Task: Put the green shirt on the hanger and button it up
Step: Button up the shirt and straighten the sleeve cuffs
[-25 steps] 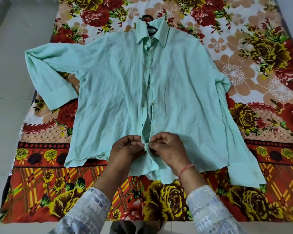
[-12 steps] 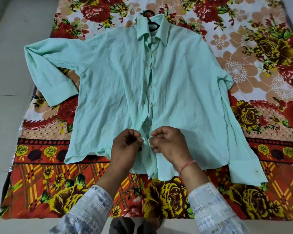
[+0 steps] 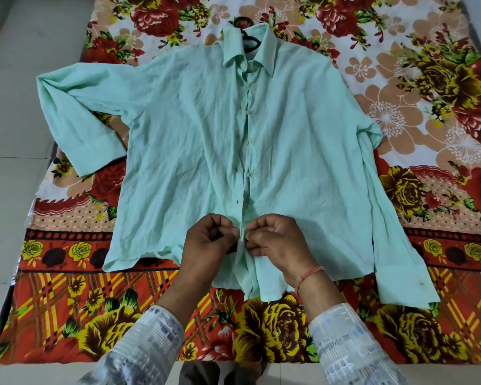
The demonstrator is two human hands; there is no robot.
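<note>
From the head camera I see the green shirt [image 3: 178, 134] lying face up and spread flat on a flowered sheet [image 3: 428, 79], which lies on a pale tiled floor [image 3: 11, 79]. The shirt is a pale mint colour and heavily creased. Its collar points away from me and its hem is nearest me. A black hanger [image 3: 249, 41] sits inside the collar, with only its neck and hook showing at the opening.

The sleeve on my left [image 3: 75, 118] is bent back on itself, and its cuff rests on the sheet. The sleeve on my right [image 3: 395, 240] runs straight down beside the body of the shirt. Small pale buttons [image 3: 247, 173] run down the front strip, with dark buttonholes [image 3: 237, 202] just beside them. I cannot tell which ones are fastened.

Both hands are low on the front, just above the hem. The left hand [image 3: 208, 243] has curled fingers and pinches the left front edge. The right hand [image 3: 278, 240] pinches the right edge the same way, its fingertips almost touching the left hand's. The right wrist wears a red thread [image 3: 308, 276].
</note>
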